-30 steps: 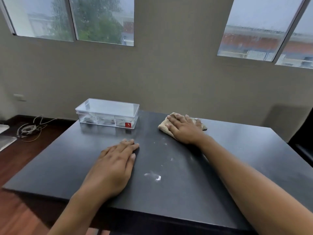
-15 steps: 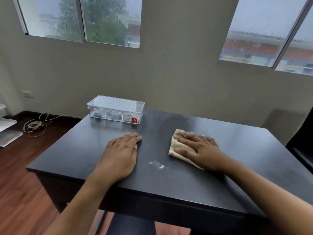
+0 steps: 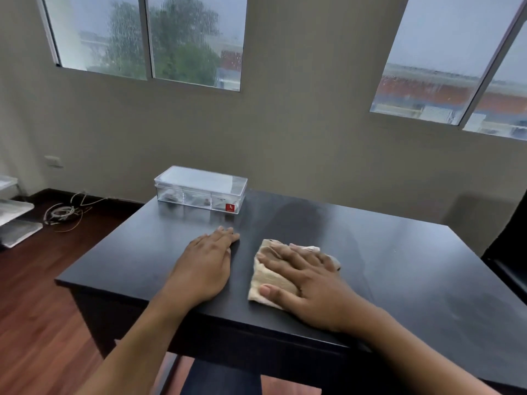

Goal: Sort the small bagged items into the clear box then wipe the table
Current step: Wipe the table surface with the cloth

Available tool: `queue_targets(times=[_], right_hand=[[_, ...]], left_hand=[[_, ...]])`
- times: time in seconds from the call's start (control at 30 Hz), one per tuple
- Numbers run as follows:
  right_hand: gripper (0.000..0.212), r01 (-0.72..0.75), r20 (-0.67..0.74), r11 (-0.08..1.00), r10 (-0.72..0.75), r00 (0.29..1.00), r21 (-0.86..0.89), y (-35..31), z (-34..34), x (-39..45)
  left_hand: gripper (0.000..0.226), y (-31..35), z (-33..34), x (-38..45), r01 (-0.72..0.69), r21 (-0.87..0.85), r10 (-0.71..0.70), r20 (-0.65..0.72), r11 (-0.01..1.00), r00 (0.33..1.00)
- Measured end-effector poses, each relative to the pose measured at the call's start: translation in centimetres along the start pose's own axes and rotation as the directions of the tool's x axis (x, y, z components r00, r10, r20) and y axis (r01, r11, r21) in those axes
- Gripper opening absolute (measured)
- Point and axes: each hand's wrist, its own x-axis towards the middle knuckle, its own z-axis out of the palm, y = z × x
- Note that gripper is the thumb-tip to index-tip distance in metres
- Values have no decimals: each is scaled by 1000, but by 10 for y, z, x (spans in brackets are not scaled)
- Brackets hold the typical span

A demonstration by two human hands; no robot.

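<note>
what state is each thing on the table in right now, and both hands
clear box: lid on, small items inside, at the table's far left
cloth: crumpled, flat on the table, pinned under the right hand
table: dark top, faint wipe streaks
left hand: flat on the table, palm down, holding nothing
right hand: fingers spread, pressing on the cloth
</note>
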Motion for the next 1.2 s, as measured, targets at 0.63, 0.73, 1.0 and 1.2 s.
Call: queue_targets(times=[0.63,0.73,1.0,1.2], right_hand=[[72,-71,28,997,72,997,-41,4,-3,-9],[68,-110,42,992,113,993,-62,30,-9,-39],[94,-443,28,896,444,896,-41,140,-30,-3],[82,-413,71,909,416,907,-51,112,-27,5]], left_hand=[[48,5,-3,-11,-73,-44,73,-3,996,997],[47,4,-1,-11,-90,-47,91,12,995,996],[50,8,2,-6,-99,-23,100,61,995,993],[51,9,2,-4,-104,-10,105,100,994,989]])
